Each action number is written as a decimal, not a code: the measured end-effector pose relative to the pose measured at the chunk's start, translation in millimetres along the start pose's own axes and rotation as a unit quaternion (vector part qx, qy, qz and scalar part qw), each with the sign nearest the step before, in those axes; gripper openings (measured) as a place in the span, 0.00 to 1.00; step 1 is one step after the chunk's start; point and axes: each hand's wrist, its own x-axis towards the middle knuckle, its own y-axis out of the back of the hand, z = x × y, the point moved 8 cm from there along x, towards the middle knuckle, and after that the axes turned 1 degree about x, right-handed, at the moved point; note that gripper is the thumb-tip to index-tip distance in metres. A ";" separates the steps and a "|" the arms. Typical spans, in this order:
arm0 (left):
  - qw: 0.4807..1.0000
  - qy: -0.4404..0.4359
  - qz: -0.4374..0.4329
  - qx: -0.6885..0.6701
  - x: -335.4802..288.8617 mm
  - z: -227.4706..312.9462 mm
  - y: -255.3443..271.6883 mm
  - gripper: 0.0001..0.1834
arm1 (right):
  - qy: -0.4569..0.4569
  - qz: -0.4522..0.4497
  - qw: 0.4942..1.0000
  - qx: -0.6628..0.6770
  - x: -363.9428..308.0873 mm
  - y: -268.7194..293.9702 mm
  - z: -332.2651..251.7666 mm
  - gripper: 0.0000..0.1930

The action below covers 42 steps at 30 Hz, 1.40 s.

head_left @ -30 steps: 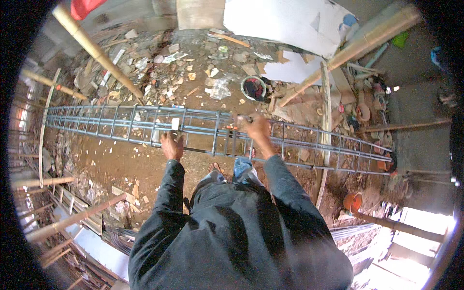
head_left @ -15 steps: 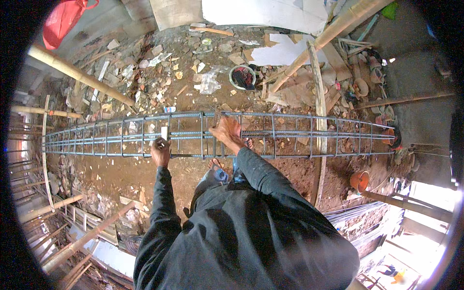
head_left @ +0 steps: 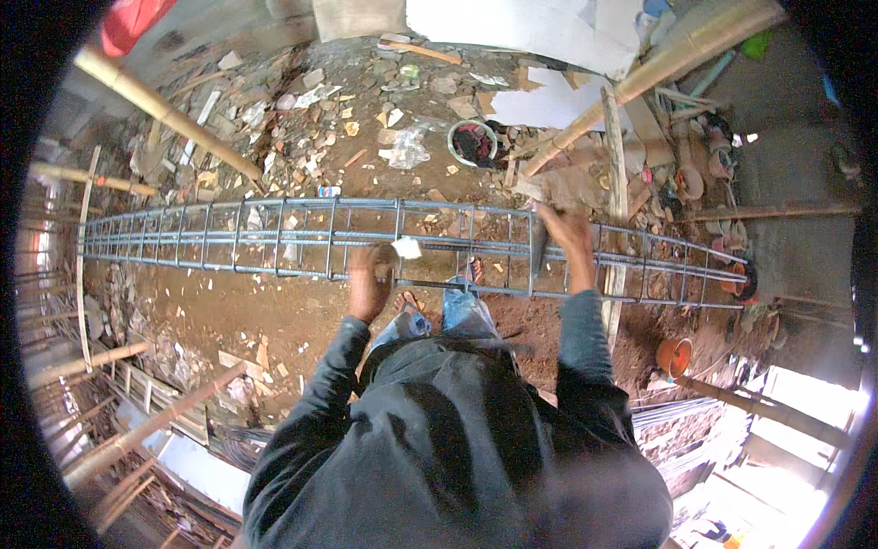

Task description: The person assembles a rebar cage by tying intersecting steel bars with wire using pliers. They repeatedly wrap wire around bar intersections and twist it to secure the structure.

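A long cage of steel rebar (head_left: 238,234), tied with several square stirrups, runs across in front of me. My left hand (head_left: 370,279) is closed at its near side, with a small white flat piece (head_left: 407,247) sticking out beyond the fingers. What else that fist grips is hidden. Farther right, my right hand (head_left: 573,240) reaches over the cage with fingers curled, blurred by motion. Beside its fingers a dark slim shape (head_left: 540,240) hangs along a stirrup; its kind is unclear.
A wooden post (head_left: 615,156) stands under the cage's right part. Bamboo poles (head_left: 174,119) slant in from the sides. Rubble litters the earth floor beyond, around a round tub (head_left: 473,144) of dark stuff. An orange bucket (head_left: 675,357) sits at right.
Both hands have moved right along the cage, the right hand farther, so they are now wider apart. The white piece has moved along with the left hand. My view has shifted slightly.
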 end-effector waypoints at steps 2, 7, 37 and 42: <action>0.994 -0.061 -0.095 0.003 -7.6 41.1 -36.6 0.18 | -0.043 0.026 0.990 -0.133 2.7 21.0 33.7 0.50; 0.943 -0.211 -0.216 0.139 -29.3 84.6 -89.5 0.29 | -0.073 0.064 0.964 -0.246 -48.3 46.6 70.4 0.47; 0.938 -0.165 -0.240 0.191 -45.0 40.4 -113.8 0.30 | 0.096 -0.099 0.989 -0.060 -133.1 -120.4 -52.3 0.32; 0.933 -0.145 -0.268 0.191 -43.1 37.1 -112.8 0.32 | 0.137 -0.010 0.987 -0.083 -133.8 -138.3 -59.5 0.36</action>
